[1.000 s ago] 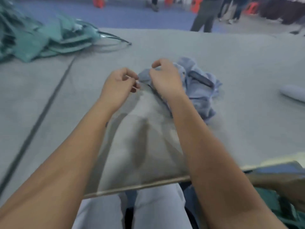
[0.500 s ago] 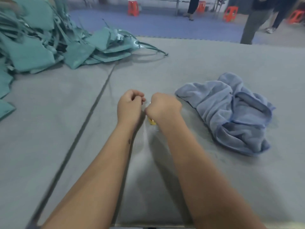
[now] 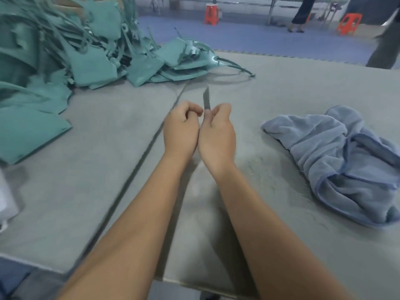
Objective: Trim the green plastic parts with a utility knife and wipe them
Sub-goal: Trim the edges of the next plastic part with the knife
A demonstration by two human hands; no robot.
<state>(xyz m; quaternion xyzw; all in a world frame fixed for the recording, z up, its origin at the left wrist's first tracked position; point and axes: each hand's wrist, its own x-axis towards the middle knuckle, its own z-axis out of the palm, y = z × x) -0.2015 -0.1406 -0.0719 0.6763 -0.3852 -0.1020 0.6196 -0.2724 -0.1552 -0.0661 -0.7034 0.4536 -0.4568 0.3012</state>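
The handle of the utility knife (image 3: 206, 100) is hidden inside the curled right hand (image 3: 217, 135); only the blade shows. Whether the left hand (image 3: 180, 129) holds anything cannot be determined. The pile of green plastic parts (image 3: 86, 57) is cut off by the left and top edges and motion-blurred. A white object (image 3: 6, 200) at the left edge is unidentifiable. The blue cloth (image 3: 346, 161) is cut off at the right edge.

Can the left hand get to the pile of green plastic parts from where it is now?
Probably yes. The left hand seems to hold nothing, and bare grey table lies between it and the pile of green plastic parts. The right hand grips the grey knife blade.
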